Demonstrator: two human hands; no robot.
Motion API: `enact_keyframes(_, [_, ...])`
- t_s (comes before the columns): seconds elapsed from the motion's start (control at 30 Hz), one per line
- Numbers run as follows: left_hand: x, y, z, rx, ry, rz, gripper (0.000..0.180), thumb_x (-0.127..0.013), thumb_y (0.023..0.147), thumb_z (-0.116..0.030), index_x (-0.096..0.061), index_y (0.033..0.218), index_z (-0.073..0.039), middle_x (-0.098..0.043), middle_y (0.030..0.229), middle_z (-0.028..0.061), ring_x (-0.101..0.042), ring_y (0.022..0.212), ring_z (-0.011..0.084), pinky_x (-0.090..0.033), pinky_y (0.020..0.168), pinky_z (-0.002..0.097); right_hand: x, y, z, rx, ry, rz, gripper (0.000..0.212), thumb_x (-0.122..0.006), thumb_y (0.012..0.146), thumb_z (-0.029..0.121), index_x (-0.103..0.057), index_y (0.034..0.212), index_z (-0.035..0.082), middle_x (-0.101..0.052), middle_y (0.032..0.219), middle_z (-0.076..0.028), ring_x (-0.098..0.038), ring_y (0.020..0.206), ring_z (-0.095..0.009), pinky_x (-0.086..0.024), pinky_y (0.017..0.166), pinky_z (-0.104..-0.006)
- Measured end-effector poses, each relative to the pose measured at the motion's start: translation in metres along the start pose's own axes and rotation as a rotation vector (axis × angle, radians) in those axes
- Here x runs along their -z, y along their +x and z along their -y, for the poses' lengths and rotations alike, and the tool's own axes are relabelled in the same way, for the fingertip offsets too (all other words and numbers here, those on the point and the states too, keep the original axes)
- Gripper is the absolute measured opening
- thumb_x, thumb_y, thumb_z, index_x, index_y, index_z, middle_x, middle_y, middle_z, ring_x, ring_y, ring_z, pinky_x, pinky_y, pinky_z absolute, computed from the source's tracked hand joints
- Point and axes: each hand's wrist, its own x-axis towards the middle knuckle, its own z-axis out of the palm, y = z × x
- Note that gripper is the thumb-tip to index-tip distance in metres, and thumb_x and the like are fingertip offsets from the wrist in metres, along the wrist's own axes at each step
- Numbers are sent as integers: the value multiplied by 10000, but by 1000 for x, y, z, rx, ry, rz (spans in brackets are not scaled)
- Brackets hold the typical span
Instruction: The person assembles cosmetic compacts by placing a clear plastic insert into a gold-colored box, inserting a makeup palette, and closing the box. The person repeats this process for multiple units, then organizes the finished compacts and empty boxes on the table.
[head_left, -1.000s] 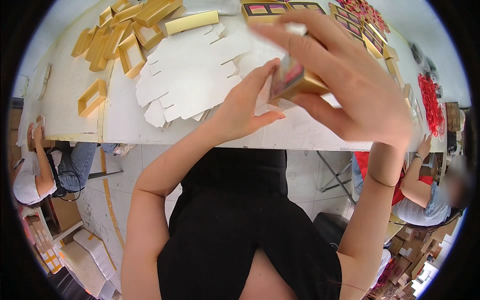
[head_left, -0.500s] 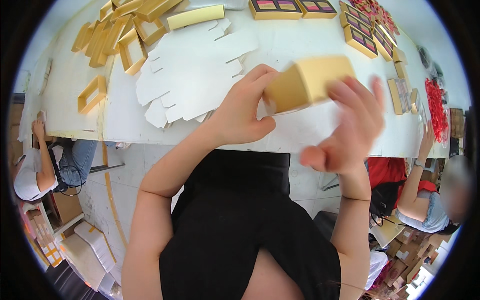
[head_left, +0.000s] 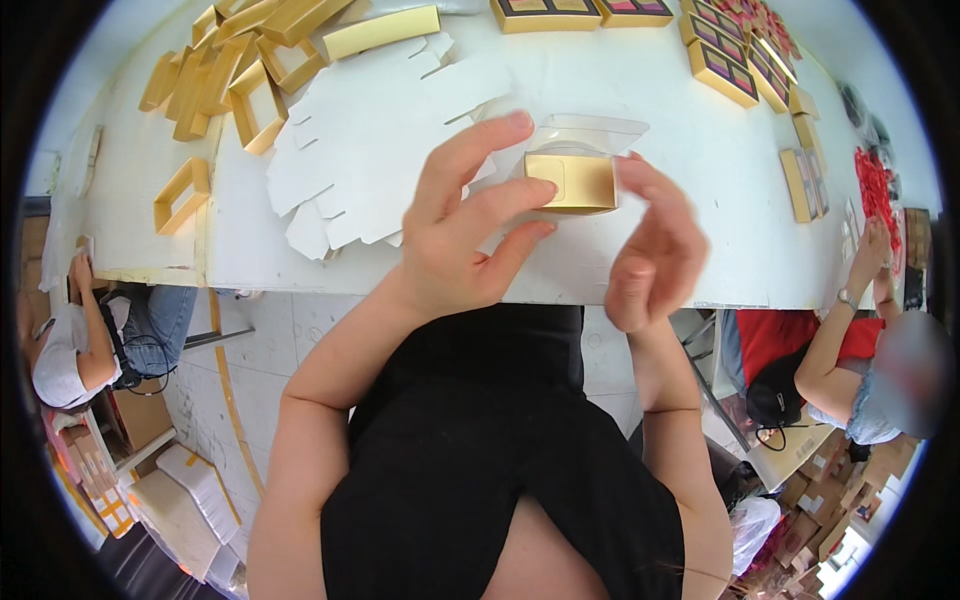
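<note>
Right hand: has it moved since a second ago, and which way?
Yes: the right hand has drawn back toward the near edge of the white table, and is now beside the gold box's right end.

The gold box [head_left: 585,186], tilted 0.5 seconds ago, now shows level, a clear plastic flap [head_left: 590,130] raised beyond it. The left hand [head_left: 452,238] has loosened to a fingertip's touch; the right hand [head_left: 662,248] has closed in on its right edge. A co-worker's hand [head_left: 870,247] has reached red strands [head_left: 872,190].
</note>
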Motion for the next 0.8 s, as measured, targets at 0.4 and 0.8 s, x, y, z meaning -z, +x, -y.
enact_keyframes(0.4, [12, 11, 11, -139, -205, 219, 392, -622, 777, 177, -535, 1108, -13, -476, 1239, 170, -562, 1124, 319, -546, 936, 449, 27, 54, 15, -118, 12, 331, 317, -665, 873, 183, -635, 1122, -11, -632, 1146, -179, -610, 1049, -313, -524, 865, -405])
enact_keyframes(0.8, [4, 0, 7, 297, -381, 64, 444, -764, 773, -10, -514, 1140, -15, -632, 1162, 125, -660, 998, 207, -548, 936, 359, 2, 59, 31, -89, -268, 321, 165, -703, 760, -38, -691, 921, -5, -700, 991, -138, -693, 871, -278, -568, 694, -311])
